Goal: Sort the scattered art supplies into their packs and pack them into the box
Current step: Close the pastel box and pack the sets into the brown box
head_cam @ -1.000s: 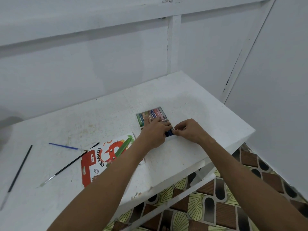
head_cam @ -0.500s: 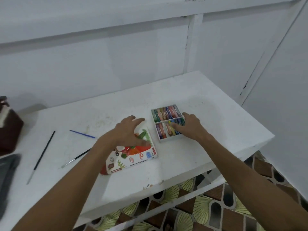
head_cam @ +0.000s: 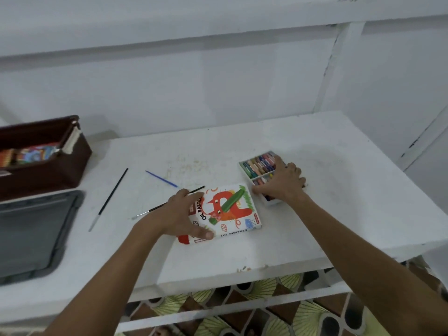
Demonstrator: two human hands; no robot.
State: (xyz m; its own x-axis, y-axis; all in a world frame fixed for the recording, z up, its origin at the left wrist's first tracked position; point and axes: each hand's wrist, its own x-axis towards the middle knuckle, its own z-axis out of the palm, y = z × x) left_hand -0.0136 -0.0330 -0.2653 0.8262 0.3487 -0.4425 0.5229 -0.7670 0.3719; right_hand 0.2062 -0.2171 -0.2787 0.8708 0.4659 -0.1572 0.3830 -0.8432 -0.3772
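Note:
The white tray of oil pastels (head_cam: 257,164) lies at the right of the table, with many coloured sticks in two rows. My right hand (head_cam: 282,186) covers its near half, thumb on the left edge and fingers curled over the right edge. Beside it lies the printed oil pastels pack (head_cam: 232,214), showing a red cat and a green crayon. My left hand (head_cam: 183,214) grips the pack's left end, fingers on the far edge and thumb on the near edge. The brown box (head_cam: 55,170) stands at the far left with colourful packs inside.
A grey lid (head_cam: 31,234) lies in front of the brown box. Three brushes lie loose: a long black one (head_cam: 111,197), a blue one (head_cam: 161,178), and a thin dark one (head_cam: 155,207) partly under my left hand. The table's front edge (head_cam: 242,275) is close.
My left hand left the pastel tray and took hold of the printed pack, which now lies turned beside the tray. My right hand closed over the tray. The view swung left, revealing the box and lid.

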